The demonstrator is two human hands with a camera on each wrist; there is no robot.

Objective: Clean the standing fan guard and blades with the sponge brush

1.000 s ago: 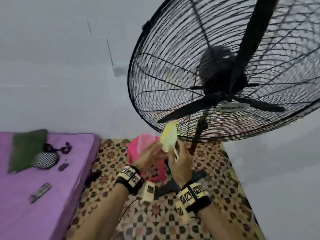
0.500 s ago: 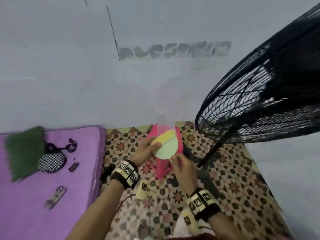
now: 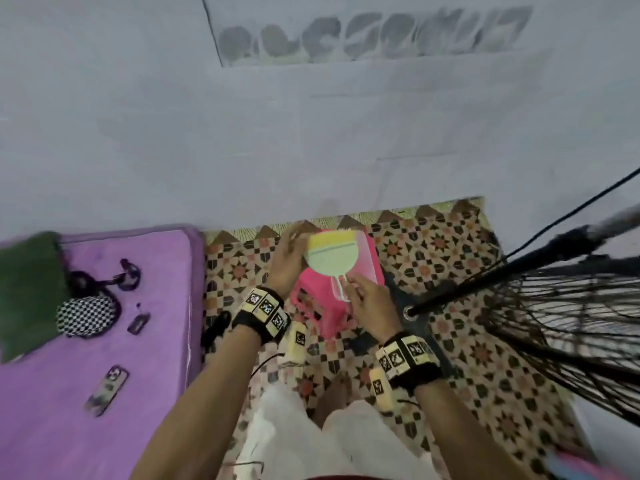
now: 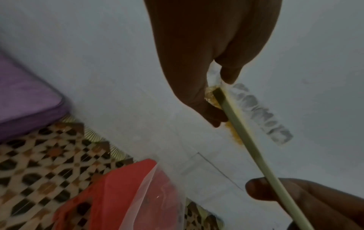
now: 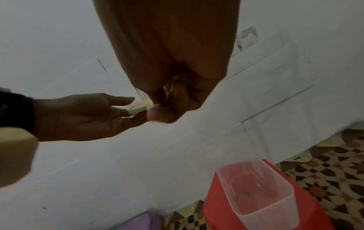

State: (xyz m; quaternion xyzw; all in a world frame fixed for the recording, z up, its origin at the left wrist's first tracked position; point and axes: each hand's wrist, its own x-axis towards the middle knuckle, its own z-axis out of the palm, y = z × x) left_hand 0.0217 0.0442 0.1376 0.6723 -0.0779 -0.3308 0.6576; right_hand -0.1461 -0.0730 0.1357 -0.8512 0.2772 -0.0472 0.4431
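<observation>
The sponge brush [image 3: 328, 260] is a pale green round paddle with a yellow sponge strip along its far edge and a thin loop handle. My left hand [image 3: 297, 251] pinches its sponge end, and my right hand [image 3: 354, 289] pinches the handle loop. In the left wrist view the brush [image 4: 247, 147] shows edge-on between left hand [image 4: 217, 99] and right fingers [image 4: 291, 197]. In the right wrist view the left hand [image 5: 126, 107] holds the sponge [image 5: 140, 107] in front of my right hand [image 5: 163, 107]. The black fan guard [image 3: 561, 313] lies low at the right, apart from the brush.
Below the brush a pink stool [image 3: 322, 313] carries a clear plastic container [image 3: 367, 261]. The fan pole [image 3: 512, 271] slants over the patterned floor mat [image 3: 485, 375]. A purple mattress [image 3: 69, 393] with a phone and small items lies left. A grey wall [image 3: 311, 133] is ahead.
The view has tilted down and the fan has slid to the right edge. Both hands have lowered the brush from the guard to over the pink stool.
</observation>
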